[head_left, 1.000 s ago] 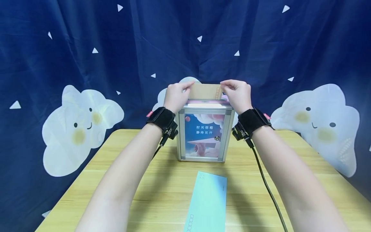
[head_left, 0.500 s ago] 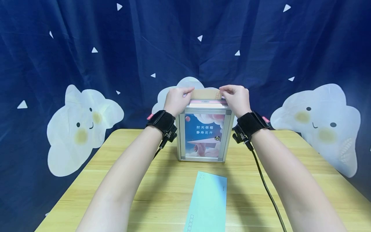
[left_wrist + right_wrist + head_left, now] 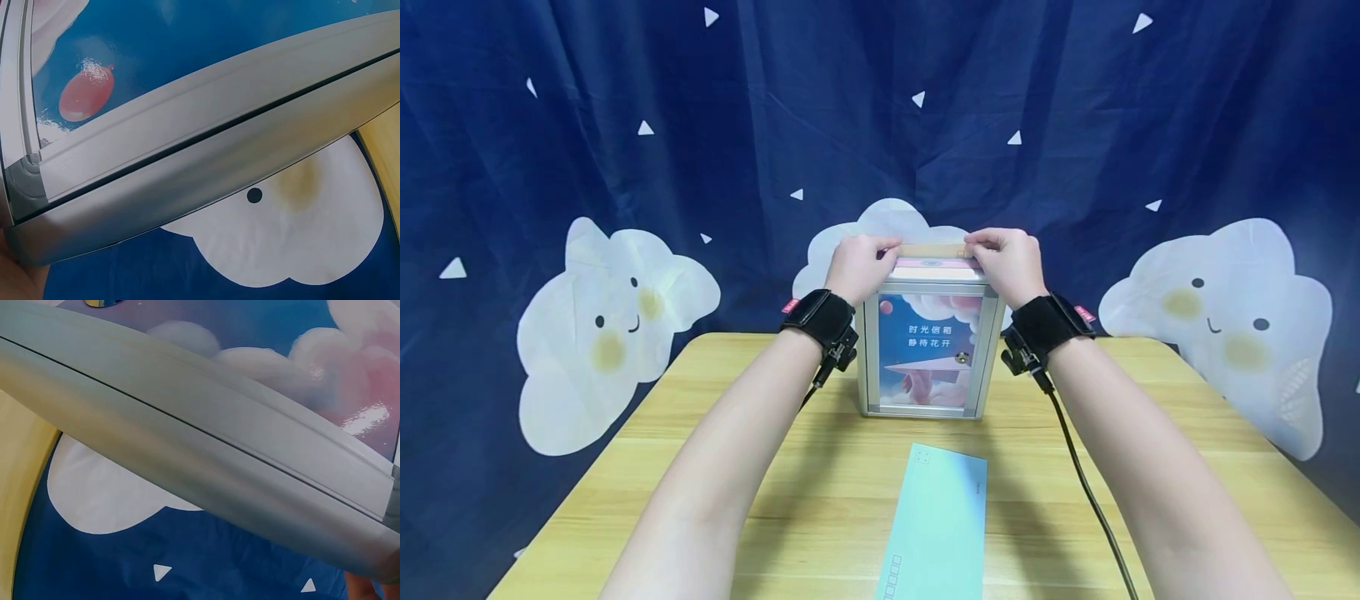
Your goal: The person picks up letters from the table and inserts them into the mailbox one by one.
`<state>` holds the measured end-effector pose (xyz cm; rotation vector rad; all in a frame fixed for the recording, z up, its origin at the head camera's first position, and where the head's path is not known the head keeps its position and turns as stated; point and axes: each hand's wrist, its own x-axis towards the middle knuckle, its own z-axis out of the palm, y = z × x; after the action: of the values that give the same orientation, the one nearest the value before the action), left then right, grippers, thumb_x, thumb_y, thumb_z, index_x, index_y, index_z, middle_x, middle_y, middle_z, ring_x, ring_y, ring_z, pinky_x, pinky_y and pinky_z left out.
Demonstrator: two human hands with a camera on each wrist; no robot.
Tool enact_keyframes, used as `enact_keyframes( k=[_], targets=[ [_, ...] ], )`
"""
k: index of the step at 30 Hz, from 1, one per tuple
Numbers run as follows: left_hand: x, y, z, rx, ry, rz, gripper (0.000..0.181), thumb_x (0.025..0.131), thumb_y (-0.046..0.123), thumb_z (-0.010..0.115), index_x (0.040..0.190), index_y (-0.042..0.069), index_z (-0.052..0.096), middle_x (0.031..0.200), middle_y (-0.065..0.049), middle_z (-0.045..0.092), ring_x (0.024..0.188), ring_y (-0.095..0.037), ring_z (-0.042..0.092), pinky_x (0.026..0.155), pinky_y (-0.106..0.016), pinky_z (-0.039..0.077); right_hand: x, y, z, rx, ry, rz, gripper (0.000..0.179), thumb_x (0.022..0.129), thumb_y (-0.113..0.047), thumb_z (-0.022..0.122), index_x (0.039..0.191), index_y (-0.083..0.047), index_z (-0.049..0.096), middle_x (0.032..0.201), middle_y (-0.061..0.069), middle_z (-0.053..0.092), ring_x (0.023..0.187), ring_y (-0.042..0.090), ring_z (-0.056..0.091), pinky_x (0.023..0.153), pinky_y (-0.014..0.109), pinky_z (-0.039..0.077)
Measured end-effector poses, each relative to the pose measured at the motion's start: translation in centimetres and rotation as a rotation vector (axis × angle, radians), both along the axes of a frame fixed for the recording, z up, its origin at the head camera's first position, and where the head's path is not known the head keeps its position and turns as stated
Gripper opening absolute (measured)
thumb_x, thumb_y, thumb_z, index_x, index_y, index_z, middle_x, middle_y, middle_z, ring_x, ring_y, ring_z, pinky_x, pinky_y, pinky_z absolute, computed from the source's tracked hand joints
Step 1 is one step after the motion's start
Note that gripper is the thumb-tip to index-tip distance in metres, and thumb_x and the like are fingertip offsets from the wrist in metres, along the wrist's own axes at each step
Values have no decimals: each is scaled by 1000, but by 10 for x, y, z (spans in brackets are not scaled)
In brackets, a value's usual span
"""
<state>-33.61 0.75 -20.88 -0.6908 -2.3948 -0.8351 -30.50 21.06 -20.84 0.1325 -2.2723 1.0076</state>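
A narrow strip of a tan envelope (image 3: 931, 249) stands upright above the top of a silver-framed letter box (image 3: 871, 350), its lower part hidden inside. At its left end my left hand (image 3: 859, 265) pinches the envelope between thumb and fingers. My right hand (image 3: 1011, 260) pinches the opposite end. Both wrist views mostly take in the box's metal edge (image 3: 206, 144) and picture front, with only a bit of each hand at a corner. A pale blue envelope (image 3: 936, 521) lies flat on the table before the box.
The box stands on a light wooden table (image 3: 715, 367). Behind it hangs a dark blue curtain (image 3: 835, 100) with white clouds and triangles. A black cable (image 3: 1090, 492) trails from the right wrist strap (image 3: 1051, 321) across the table.
Both hands have moved down with the tan envelope, and much less of it shows above the box. The blue envelope and the box have stayed put.
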Motion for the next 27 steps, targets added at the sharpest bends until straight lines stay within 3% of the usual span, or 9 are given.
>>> enact_keyframes(
  k=[20, 27],
  targets=[
    [-1, 2, -3, -19, 6, 17, 26, 91, 20, 56, 113, 12, 67, 108, -6, 68, 98, -20, 61, 83, -32, 49, 0, 1, -5, 38, 18, -5, 15, 86, -10, 63, 94, -2, 73, 95, 14, 70, 88, 23, 59, 78, 38, 47],
    [7, 2, -1, -4, -8, -1, 27, 91, 21, 55, 115, 11, 66, 109, -7, 68, 98, -20, 61, 83, -32, 49, 6, 5, -5, 2, 47, -6, 16, 85, -11, 64, 96, -3, 72, 96, 13, 70, 90, 22, 58, 79, 38, 45]
  ],
)
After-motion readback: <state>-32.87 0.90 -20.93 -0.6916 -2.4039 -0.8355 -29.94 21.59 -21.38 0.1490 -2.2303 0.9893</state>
